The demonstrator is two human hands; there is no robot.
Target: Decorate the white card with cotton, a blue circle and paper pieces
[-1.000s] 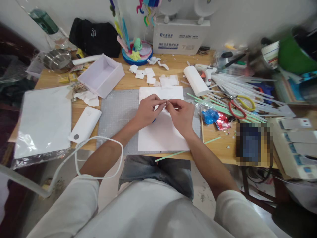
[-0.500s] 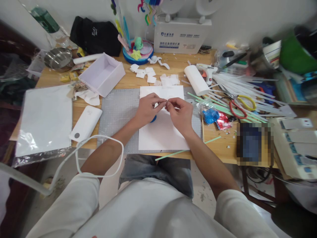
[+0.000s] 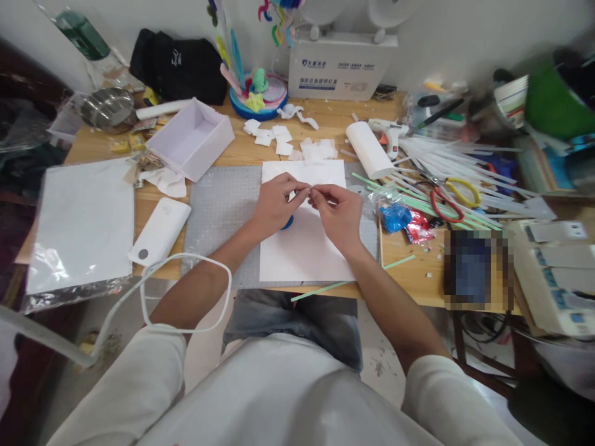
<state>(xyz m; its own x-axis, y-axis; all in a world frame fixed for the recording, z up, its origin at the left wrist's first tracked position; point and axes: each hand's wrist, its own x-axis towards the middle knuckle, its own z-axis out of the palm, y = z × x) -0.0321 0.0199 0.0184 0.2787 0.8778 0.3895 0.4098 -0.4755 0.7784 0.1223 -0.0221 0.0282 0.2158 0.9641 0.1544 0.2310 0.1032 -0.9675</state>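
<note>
Above a white paper sheet (image 3: pixel 302 254), my left hand (image 3: pixel 279 204) and my right hand (image 3: pixel 338 214) meet at their fingertips. Both are closed in a pinch. Whatever sits between the fingertips is too small to make out. A round blue object (image 3: pixel 288 223) shows partly beneath my left hand, which hides the rest of it. The sheet lies on a grey cutting mat (image 3: pixel 223 210).
Left are a lilac open box (image 3: pixel 193 139), a white power bank (image 3: pixel 160 232) and a looped white cable (image 3: pixel 231 291). Right are a white roll (image 3: pixel 369 150), a glue gun (image 3: pixel 390 133), scissors (image 3: pixel 449 204) and glue sticks (image 3: pixel 446 161). White scraps (image 3: pixel 283 147) lie behind the sheet.
The touching fingertips have shifted very slightly to the left. Otherwise both hands keep almost the same pose.
</note>
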